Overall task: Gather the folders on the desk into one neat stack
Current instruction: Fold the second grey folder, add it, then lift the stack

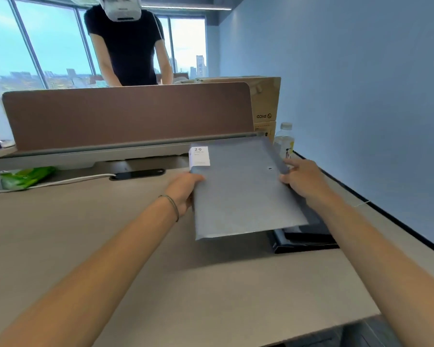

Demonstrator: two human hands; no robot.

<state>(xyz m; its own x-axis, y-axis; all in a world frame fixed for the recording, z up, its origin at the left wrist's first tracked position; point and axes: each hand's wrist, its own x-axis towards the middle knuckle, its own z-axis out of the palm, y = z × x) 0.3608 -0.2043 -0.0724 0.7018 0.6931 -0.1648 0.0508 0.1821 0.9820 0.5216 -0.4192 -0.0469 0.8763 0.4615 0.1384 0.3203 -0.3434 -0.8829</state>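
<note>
Between my palms, my left hand [186, 190] and right hand [302, 180] grip the grey folder [243, 194] by its side edges, matte and rectangular, raised over black folders [306, 237] mostly hidden beneath. Smooth beige desk [110, 241], brown divider [125, 113], blue wall [348, 71].

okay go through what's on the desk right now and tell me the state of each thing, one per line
Grey folder: closed, lifted and tilted, held at both side edges.
Left hand: grip shut on the grey folder's left edge.
Right hand: grip shut on its right edge.
Black folders: lying flat on the desk, partly under the grey folder.
Bottle: upright, capped.
Green packet: lying on the desk.
</note>
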